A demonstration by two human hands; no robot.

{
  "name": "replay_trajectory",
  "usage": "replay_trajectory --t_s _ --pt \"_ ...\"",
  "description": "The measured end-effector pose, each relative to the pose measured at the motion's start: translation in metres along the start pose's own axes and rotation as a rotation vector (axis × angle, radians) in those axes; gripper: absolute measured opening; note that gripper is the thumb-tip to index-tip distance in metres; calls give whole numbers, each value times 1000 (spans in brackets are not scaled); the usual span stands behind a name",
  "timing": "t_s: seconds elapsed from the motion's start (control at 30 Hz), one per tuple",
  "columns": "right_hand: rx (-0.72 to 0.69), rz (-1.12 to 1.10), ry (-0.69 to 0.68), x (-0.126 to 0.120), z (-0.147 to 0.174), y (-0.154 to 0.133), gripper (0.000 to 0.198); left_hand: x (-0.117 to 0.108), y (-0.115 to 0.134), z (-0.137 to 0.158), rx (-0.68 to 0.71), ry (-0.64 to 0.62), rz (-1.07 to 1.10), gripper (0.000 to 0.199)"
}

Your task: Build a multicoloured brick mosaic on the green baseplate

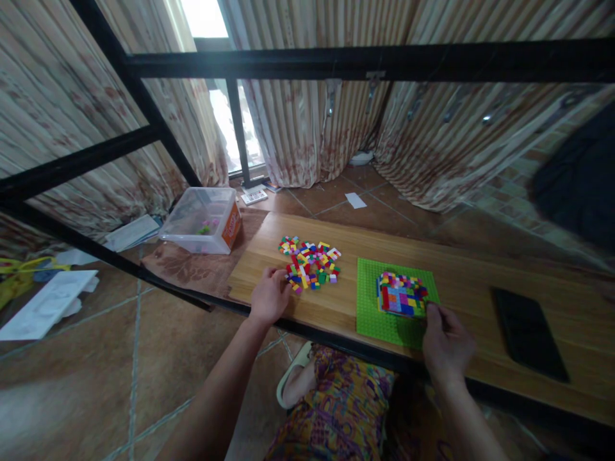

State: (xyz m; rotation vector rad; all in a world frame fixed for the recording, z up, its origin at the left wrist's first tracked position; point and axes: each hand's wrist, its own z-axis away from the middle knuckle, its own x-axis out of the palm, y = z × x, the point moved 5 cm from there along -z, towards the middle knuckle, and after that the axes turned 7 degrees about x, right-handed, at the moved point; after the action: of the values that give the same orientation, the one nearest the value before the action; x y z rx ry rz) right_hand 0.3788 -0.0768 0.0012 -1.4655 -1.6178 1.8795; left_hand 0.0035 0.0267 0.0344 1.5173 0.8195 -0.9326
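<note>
On the green baseplate, the brick block should feel light and stiff; hold it low. Your left hand, by loose bricks, and right hand are apart, their grips unclear.

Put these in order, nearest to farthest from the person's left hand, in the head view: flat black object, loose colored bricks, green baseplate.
From the left hand:
1. Loose colored bricks: right by its fingers.
2. Green baseplate: rightward, past the bricks.
3. Flat black object: farthest right.
</note>
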Motion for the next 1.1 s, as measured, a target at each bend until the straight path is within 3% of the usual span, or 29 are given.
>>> replay_trajectory --t_s 0.23,0.4,0.5,0.6,0.73,0.83,0.97,1.1 --pt "19 -68 -5 0 1 -2 49 0 -1 6 51 87 97 14" --pt "55 -180 11 -1 1 -3 47 -4 1 16 101 171 329 15" --pt "42 -228 2 -3 17 -18 42 -7 14 25 131 165 457 15" --pt "-44 -316 -175 1 47 -53 33 -11 40 35 232 112 532 13" --pt "-303 -302 -540 10 88 -111 28 -24 84 46 432 19 569 10" --pt "-379 -287 -692 10 101 -132 23 -33 108 54 536 -49 579 8" --pt "-358 -328 -745 7 105 -131 15 -33 120 62 532 -90 647 8" --pt "-194 -432 -749 6 108 -120 16 -17 122 67 433 -179 867 13"
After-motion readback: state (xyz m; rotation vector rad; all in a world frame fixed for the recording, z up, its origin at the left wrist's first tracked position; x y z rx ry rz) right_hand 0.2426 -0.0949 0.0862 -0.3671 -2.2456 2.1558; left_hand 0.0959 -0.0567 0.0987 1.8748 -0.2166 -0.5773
